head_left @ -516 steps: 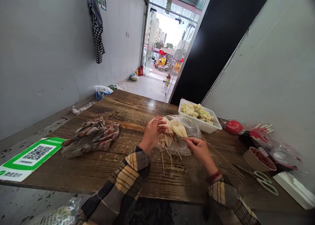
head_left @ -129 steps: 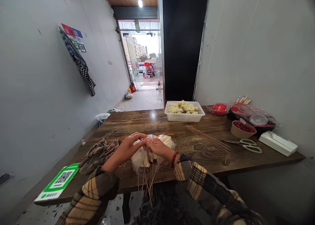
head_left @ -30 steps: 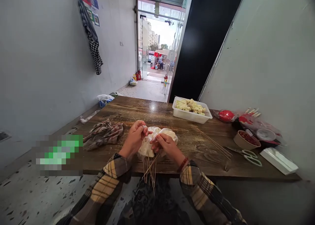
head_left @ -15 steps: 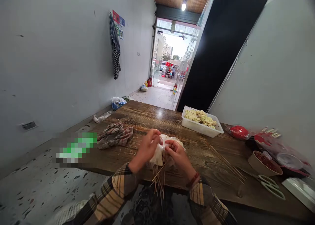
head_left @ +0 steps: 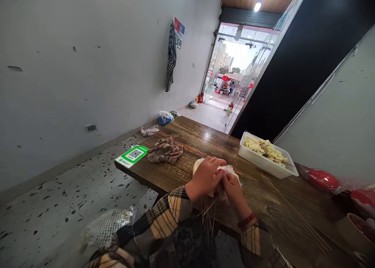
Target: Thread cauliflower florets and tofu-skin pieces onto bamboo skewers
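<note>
Both hands meet over a clear plastic bag (head_left: pixel 229 168) with pale food in it, near the front edge of the wooden table. My left hand (head_left: pixel 206 176) lies across the bag's top, its fingers closed on the plastic. My right hand (head_left: pixel 233 186) pinches the bag just beside it, the fingertips of the two hands touching. Thin wooden sticks (head_left: pixel 208 219) poke out from under the hands toward my body, past the table edge. The underside of the bag is hidden by the hands.
A crumpled cloth (head_left: pixel 165 150) and a green QR card (head_left: pixel 134 155) lie on the left of the table (head_left: pixel 187 133). A white tray of skewered pale-yellow pieces (head_left: pixel 260 164) stands back right. Loose sticks (head_left: pixel 299 213), a red bagged item (head_left: pixel 324 179) and a tub (head_left: pixel 356 231) are at right.
The view has swung left, so the scene sits further right. My left hand has gone from upright fingers to lying over the bag, and both hands are closer together.
</note>
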{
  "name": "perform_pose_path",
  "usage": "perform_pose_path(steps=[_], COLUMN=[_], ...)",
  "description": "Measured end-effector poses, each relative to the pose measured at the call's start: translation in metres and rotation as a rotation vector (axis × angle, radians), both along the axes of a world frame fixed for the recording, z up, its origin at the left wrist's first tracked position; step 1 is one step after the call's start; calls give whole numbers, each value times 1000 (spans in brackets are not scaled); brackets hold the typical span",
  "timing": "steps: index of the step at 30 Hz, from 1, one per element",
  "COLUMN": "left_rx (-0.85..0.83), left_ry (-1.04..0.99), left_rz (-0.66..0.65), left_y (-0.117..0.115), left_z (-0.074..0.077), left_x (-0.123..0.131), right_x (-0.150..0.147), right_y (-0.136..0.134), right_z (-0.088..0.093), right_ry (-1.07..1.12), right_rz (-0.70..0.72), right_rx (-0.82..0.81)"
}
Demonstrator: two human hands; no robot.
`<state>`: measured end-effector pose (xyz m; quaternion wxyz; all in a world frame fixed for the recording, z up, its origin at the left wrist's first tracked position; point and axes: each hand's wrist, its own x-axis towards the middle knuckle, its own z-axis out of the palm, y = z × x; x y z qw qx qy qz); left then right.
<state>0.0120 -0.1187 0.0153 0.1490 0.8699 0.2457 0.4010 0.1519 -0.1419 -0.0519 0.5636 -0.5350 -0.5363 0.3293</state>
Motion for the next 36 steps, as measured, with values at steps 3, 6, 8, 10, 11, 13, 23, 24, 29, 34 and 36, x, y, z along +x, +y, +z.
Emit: perform_pose_path(steps=[3, 6, 8, 10, 11, 13, 23, 24, 29, 34, 36], left_rx=[-47, 18, 81, 110, 105, 39, -43, -27, -2, -40, -95], left_ry=[59, 111, 148, 170, 168, 122, 178, 202, 227, 170, 123], left_rz=[22, 68, 109, 112, 93, 37, -95, -80, -2, 75, 44], left_y=[11, 16, 14, 11, 9, 8, 40, 41, 44, 40, 38], left_z=[-8, -17, -20, -21, -21, -21, -24, -24, -28, -39, -40], left_x=[-10, -11, -10, -10, -11, -14, -14, -12, -2, 4, 4], right_x=[-1, 0, 2, 5, 7, 10, 5, 3, -3, -4, -2], right_y=[0, -1, -1, 1, 1, 3, -9, -10, -9, -1, 1], right_z=[4, 6, 6, 6, 6, 6, 28, 29, 27, 20, 17], right_ry=[10, 19, 37, 60, 81, 136, -234, -312, -687, -838, -831], right_rz=[15, 45, 74, 108, 129, 177, 52, 16, -184, -329, -360], right_rx=[-22, -17, -30, -63, -84, -113, 30, 74, 231, 239, 272])
